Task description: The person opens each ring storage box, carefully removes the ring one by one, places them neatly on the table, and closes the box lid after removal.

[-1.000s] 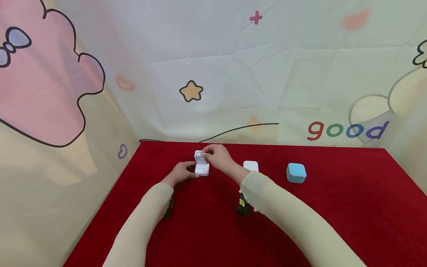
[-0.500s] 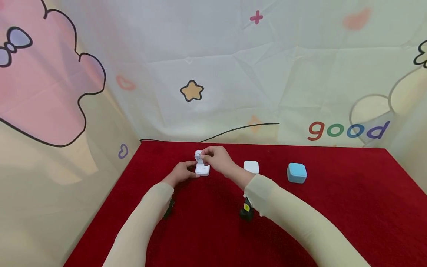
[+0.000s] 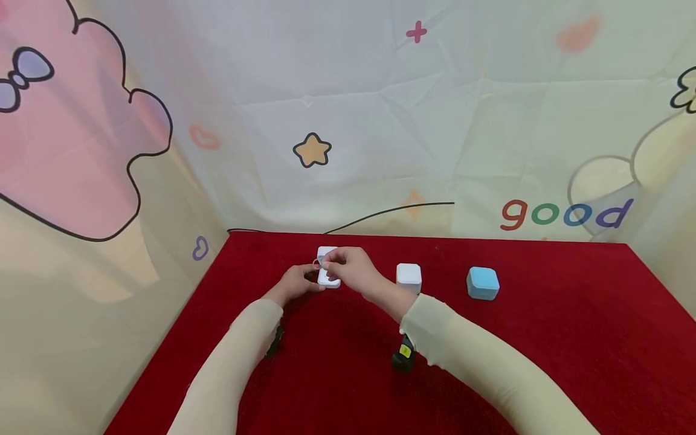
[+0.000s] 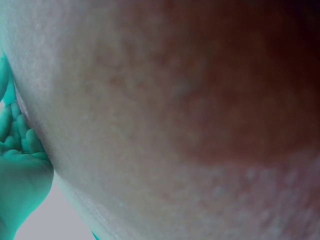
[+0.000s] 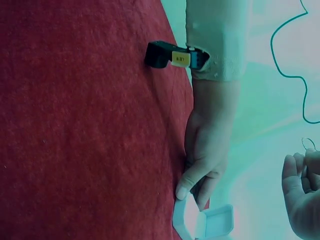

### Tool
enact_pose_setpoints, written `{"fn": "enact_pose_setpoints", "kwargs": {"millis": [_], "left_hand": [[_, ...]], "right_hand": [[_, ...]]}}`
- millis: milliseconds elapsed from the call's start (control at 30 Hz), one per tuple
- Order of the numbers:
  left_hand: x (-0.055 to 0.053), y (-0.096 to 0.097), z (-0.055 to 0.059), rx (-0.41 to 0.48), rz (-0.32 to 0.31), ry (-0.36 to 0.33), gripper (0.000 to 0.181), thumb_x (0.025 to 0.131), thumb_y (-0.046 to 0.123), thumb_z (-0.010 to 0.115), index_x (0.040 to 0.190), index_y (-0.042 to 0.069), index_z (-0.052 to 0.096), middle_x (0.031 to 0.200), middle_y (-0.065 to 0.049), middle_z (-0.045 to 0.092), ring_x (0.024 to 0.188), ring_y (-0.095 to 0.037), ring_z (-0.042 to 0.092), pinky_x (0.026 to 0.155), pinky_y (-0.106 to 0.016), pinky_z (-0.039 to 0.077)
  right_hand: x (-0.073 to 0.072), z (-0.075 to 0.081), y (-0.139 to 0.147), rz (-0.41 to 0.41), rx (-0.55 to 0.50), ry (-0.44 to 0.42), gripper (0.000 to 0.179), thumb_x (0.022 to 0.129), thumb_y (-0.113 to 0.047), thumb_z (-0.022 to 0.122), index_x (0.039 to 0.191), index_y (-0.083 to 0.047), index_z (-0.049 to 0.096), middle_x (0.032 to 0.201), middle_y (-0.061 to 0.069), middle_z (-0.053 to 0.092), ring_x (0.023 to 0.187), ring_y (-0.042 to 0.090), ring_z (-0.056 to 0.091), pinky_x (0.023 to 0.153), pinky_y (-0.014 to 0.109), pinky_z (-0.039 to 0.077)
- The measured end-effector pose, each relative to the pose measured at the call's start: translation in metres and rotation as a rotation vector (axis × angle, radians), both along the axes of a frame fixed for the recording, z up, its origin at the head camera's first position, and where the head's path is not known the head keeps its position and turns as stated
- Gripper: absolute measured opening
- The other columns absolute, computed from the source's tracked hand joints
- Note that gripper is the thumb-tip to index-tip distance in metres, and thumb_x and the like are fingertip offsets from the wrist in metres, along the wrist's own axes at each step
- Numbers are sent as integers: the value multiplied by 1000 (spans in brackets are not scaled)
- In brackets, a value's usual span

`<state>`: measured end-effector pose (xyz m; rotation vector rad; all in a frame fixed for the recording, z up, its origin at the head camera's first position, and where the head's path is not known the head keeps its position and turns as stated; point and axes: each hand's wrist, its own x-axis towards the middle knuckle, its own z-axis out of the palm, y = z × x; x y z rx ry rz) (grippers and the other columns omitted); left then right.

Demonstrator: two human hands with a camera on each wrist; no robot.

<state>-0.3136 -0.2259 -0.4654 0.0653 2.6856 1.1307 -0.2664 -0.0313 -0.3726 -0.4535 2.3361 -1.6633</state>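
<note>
Before you, the pale printed backdrop (image 3: 370, 133) fills the upper frame, above the red-covered table (image 3: 337, 374). Left of centre, your right hand (image 3: 356, 267) pinches the ring between thumb and fingertips, probably to leave most of the band exposed. Your left hand (image 3: 294, 282) grips the near-left side of the open white box with thumb and fingers, presumably to steady something so light. Right of centre sit the blue box (image 3: 483, 284) and closed white box (image 3: 409, 277), well apart, seemingly out of your way. The open white box (image 5: 181, 219) has its lid raised; the ring (image 5: 308, 144) is held clear of it.
</note>
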Motion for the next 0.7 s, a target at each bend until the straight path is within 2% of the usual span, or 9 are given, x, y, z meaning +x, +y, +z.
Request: {"fn": "enact_pose_setpoints", "kwargs": {"millis": [300,433,567,700], "left_hand": [[1,1,-1,18,-12,22,48,92,15,76,136,3,64,134,-18,67,119,-29,58,107,-45,50],[1,1,-2,22,-8,28,53,91,15,77,139,1,61,140,-19,64,123,-31,56,110,-47,47],[1,1,-1,6,-11,24,59,91,15,76,144,-1,55,148,-22,57,132,-35,54,116,-51,43],[1,1,0,-12,-20,34,58,92,13,74,144,-3,55,149,-23,56,133,-37,53,117,-51,42]], "right_hand": [[12,-2,1,30,-14,-13,17,99,-6,65,109,6,70,105,19,72,80,11,66,82,27,61],[15,-5,1,44,-23,-21,15,99,-5,64,108,7,70,106,22,71,79,10,65,83,28,61],[18,-9,2,46,-22,-39,15,99,-5,64,107,5,70,106,23,71,76,10,65,88,36,62],[21,-11,2,53,-34,-49,15,99,-4,64,107,7,70,104,26,71,73,8,64,90,39,62]]}}
